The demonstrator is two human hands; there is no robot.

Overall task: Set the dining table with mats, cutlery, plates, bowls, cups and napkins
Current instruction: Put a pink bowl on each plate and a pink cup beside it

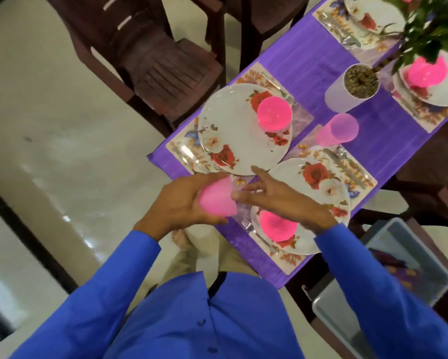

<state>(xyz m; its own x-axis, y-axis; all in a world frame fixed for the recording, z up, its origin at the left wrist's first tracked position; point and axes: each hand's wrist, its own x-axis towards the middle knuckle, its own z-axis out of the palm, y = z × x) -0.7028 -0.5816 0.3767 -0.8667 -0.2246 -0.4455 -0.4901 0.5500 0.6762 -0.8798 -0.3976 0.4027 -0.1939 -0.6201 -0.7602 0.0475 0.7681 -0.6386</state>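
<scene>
I am holding a pink cup in my left hand. My fingers curl round the far side of it and my thumb lies under it, near my wrist. The cup lies tipped on its side in my palm, not upright. It is up in the air, over the near corner of the purple table, just in front of the big flowered plate.

My right hand is just beside the cup. Its fingers are spread out and nearly straight, and it holds nothing. One fingertip looks like it touches the cup's end — the picture is a bit blurry there, so I cannot be sure.

I think this cup is meant for a place that has no cup yet. Another pink cup already stands between the two near plates. To do this well, I should turn my cup the right way up first. Then I should set it down on bare cloth next to a plate, not on the rim and not on the fork — it could tip there. I should put it down softly and let go only when it stands flat. My right hand can steady it.
</scene>
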